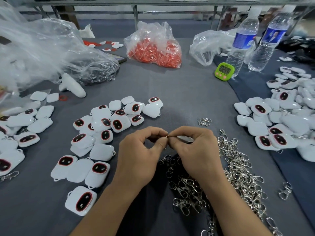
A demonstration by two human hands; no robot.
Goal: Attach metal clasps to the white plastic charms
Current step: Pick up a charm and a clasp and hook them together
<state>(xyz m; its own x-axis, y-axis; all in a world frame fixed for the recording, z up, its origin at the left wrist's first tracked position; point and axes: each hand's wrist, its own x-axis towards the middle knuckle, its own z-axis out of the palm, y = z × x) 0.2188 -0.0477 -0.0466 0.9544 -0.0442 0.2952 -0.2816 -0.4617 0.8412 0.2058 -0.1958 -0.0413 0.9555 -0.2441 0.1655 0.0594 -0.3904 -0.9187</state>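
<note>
At the bottom centre of the frame two bare forearms reach up to meet over a grey worktop [179,92]. The left hand [139,150] has thumb and forefinger pinched on a small reddish ring [167,136], and the right hand [196,150] is closed around a white plastic charm [185,138], only a sliver of which shows past the fingers, its fingertips touching the same ring. Beneath and to the right of the hands lies a heap of silver metal clasps [238,167], trailing to the lower right corner. To the left of the hands a loose scatter of white charms [102,126] lies on the worktop, many showing a black oval rimmed in red; a larger pile of charms [289,120] fills the right edge. Farther up, centre right, stands a green timer [224,71], with two clear water bottles [243,40] just behind it. At top centre sits a clear bag of red rings [153,48], and crumpled clear plastic [42,48] covers the upper left.
</note>
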